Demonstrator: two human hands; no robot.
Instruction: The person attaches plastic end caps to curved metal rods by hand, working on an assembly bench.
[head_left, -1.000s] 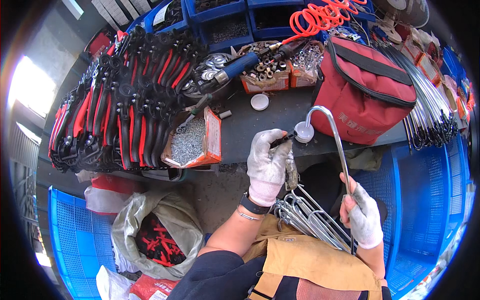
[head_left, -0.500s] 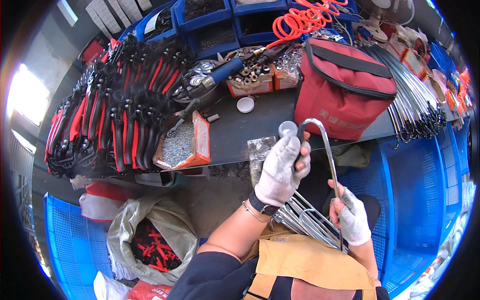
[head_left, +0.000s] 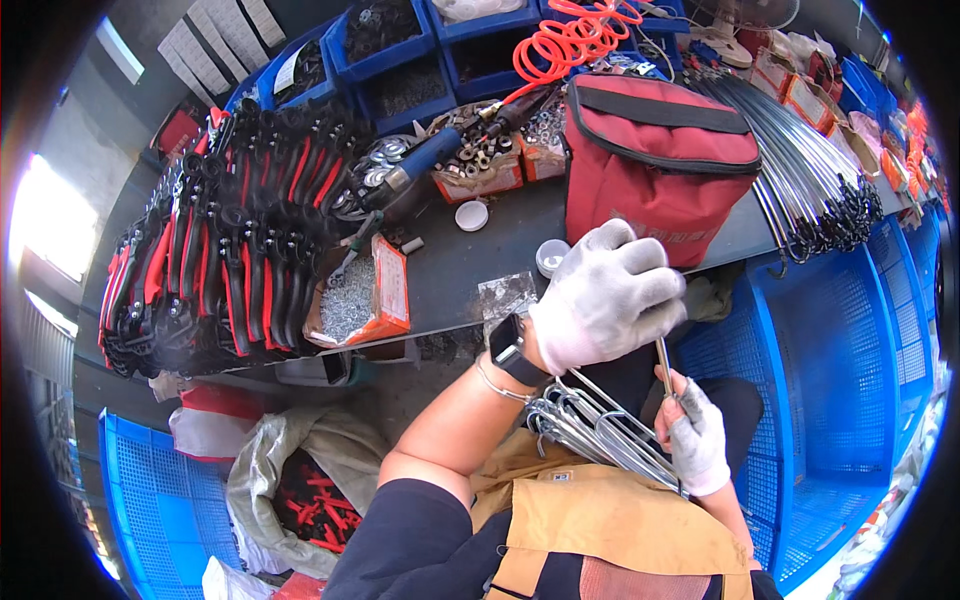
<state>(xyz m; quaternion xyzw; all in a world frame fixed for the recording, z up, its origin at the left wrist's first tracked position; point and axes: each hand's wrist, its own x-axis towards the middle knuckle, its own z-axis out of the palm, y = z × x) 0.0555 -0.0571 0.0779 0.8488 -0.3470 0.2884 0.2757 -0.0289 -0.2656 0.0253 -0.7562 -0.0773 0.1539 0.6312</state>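
Observation:
My right hand (head_left: 697,440), in a whitish glove with bare fingertips, is closed around a thin hooked metal rod (head_left: 664,366) held upright over my lap. My left hand (head_left: 612,298), also gloved, curls over the rod's upper end with its back toward me. It hides the hook and its black tip. Several more bent metal rods (head_left: 590,425) lie across my lap below the left wrist. A small round tin (head_left: 551,257) with grey contents stands at the table edge beside my left hand, and its white lid (head_left: 471,215) lies farther back.
A red zipped bag (head_left: 655,170) stands just beyond my hands. Black-and-red pruners (head_left: 230,230) are heaped at left, beside an orange-edged box of small metal parts (head_left: 350,300). Metal rods (head_left: 800,190) lie at right. Blue crates (head_left: 830,350) and an open sack (head_left: 280,450) flank me.
My left hand has turned over and moved right, across the rod's hooked end, which showed before and is now covered. The right hand keeps its grip. The view has shifted slightly.

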